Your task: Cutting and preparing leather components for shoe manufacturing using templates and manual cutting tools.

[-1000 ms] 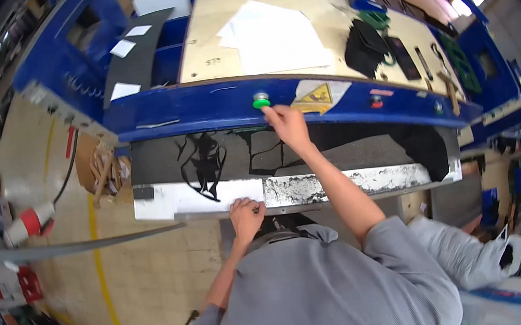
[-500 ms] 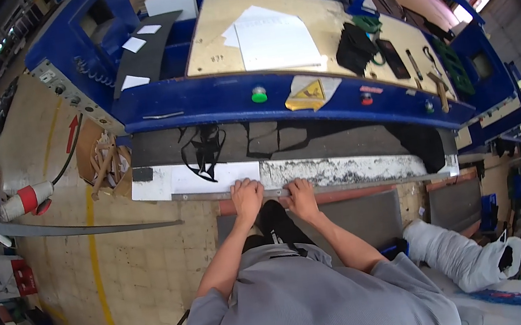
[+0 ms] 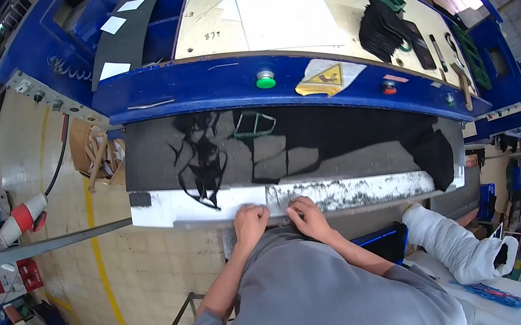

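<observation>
left hand (image 3: pixel 252 223) and right hand (image 3: pixel 309 216) both at the near edge of the grey board (image 3: pixel 151 157), in front of the blue beam (image 3: pixel 197 79). the 2 are near each other but apart, fingers curled; can't tell if either pinches the edge. black fabric (image 3: pixel 341 125) lies flat on the board, looks loose. i'd load both sides evenly to keep it square, go smooth so nothing creeps, fingers clear of the beam.

Beige tiled floor (image 3: pixel 170 273), yellow stripe (image 3: pixel 111 297) at left
</observation>
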The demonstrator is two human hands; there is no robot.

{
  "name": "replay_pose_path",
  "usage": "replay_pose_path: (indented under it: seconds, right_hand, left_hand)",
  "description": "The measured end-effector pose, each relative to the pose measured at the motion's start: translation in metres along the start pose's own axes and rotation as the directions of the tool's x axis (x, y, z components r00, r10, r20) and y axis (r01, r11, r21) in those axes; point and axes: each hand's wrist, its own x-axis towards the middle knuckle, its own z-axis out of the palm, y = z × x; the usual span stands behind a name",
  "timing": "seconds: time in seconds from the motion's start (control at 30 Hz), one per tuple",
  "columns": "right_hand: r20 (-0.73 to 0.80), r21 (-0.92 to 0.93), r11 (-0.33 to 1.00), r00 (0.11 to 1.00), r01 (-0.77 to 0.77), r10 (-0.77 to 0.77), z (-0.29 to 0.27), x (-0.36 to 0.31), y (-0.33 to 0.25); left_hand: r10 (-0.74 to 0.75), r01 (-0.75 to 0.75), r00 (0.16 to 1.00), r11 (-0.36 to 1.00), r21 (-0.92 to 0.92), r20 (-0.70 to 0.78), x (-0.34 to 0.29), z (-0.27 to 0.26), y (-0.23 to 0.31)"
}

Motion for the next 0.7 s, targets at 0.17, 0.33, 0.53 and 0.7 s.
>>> replay_pose_path:
  seconds: [0.17, 0.33, 0.53, 0.7]
  right_hand:
    - [0.095, -0.302, 0.814, 0.865, 0.497, -0.493, -0.003, 0.145, -0.048]
    - [0.668, -0.470, 0.333, 0.576, 0.818, -0.472, 0.005, 0.215, 0.002]
    - [0.431, -0.378, 0.651, 0.747, 0.658, -0.505, -0.066, 0.230, -0.068]
    - [0.292, -0.540, 0.784, 0.942, 0.306, -0.166, -0.105, 0.166, -0.050]
  left_hand:
    - [-0.087, 0.071, 0.987, 0.990, -0.124, -0.137, 0.033, -0.022, -0.001]
    - [-0.068, 0.051, 0.982, 0.994, -0.096, -0.178, 0.064, -0.034, -0.010]
    - [-0.102, 0.065, 0.941, 0.990, -0.124, -0.324, 0.072, -0.040, -0.027]
    - [-0.188, 0.080, 0.953, 0.913, -0.399, -0.238, 0.116, -0.031, 0.012]
